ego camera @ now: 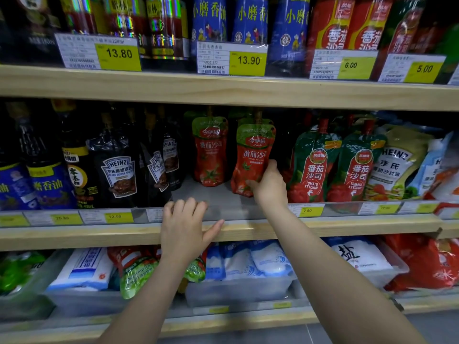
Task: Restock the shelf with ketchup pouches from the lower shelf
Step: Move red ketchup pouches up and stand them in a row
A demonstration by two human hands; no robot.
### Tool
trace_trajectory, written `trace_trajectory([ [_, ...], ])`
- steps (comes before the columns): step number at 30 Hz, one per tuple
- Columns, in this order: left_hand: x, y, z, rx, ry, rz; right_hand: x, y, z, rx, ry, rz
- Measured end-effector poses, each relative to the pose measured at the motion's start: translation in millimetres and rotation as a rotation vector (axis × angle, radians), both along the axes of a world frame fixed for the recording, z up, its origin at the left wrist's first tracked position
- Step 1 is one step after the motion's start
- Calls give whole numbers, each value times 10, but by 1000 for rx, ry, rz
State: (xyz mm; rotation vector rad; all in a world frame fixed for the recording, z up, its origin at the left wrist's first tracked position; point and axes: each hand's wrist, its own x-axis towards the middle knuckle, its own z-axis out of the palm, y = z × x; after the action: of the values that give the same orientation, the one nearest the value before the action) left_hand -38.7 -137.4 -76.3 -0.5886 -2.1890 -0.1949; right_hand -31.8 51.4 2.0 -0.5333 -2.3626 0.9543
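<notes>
My right hand (269,184) grips the lower right side of a red and green ketchup pouch (250,157) standing upright on the middle shelf (223,232). Another pouch of the same kind (210,150) stands to its left, further back. My left hand (185,224) rests on the clear front rail of the middle shelf, fingers curled over its top edge, holding no pouch. On the lower shelf, more ketchup pouches (135,269) lie in a heap, partly hidden behind my left forearm.
Dark Heinz sauce bottles (119,175) stand left of the gap. Green and red ketchup pouches (313,167) stand to the right. Salt bags (253,259) lie in clear bins on the lower shelf. Price tags (308,211) line the rail. The top shelf holds bottles.
</notes>
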Motion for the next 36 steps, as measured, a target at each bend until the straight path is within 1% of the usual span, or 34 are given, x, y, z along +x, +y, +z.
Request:
trace_trajectory([
  [5,2,-7,1,-2,5,1,16,-12,7,22,-13,-10],
  [8,-5,-10,-2,7,12,-11,201,-2,-2,67,71,76],
  [9,-9,-11,-3,8,17,-16,317,17,-30,111,107,137],
  [11,-12,-10,-5,0,25,-14,591,99,-131,273,137,238],
  [14,2,1,10,-17,17,-6,949,371,-311,481,139,234],
  [17,40,-6,47,-44,-24,11,1111,598,-404,540,79,161],
  [19,92,9,103,-53,-73,17,1112,632,-430,597,42,168],
  [21,152,15,167,-61,-131,14,1073,583,-465,664,54,198],
  [24,281,-52,84,-34,-156,-79,1031,478,-503,657,85,198],
  [26,465,-150,-165,-46,-131,-183,1016,460,-527,620,116,190],
  [27,572,-214,-326,-86,-116,-239,1011,463,-539,608,125,190],
  [29,725,-354,-629,-262,-161,-316,1003,472,-556,595,133,193],
  [30,746,-421,-735,-356,-236,-312,1003,475,-565,591,135,194],
  [31,727,-473,-804,-410,-321,-272,1004,478,-574,586,136,195],
  [32,673,-511,-835,-415,-379,-209,1005,480,-580,581,140,197],
  [34,522,-570,-869,-390,-411,-122,1005,484,-584,571,142,199],
  [36,415,-604,-888,-393,-400,-142,999,486,-583,565,136,196],
])
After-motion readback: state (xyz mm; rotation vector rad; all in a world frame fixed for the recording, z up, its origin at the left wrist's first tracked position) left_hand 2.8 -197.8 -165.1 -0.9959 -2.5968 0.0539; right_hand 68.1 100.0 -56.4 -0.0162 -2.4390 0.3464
